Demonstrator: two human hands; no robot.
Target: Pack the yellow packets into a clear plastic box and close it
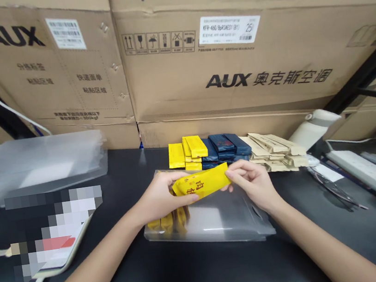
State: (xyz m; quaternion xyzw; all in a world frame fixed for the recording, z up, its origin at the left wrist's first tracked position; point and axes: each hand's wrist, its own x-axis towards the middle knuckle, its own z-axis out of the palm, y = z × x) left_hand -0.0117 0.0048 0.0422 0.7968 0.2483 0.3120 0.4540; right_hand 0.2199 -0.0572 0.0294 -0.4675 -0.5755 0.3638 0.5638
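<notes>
Between my two hands is a yellow packet (206,181) with red lettering, held slantwise over a clear plastic box (218,234). My left hand (167,193) grips its left end, thumb along the lower edge. With thumb and fingers my right hand (251,181) pinches its right end. Several yellow packets (166,223) show through the left part of the clear box. Behind the hands lie piles of yellow packets (194,147), dark blue packets (225,142) and cream packets (273,147).
Stacked clear plastic boxes (67,153) lie at the back left. A phone (65,242) with a cable is nearer on the left. A white bottle (315,127), glasses (338,190) and a power strip (363,172) are on the right. Large cardboard boxes (173,87) wall off the back.
</notes>
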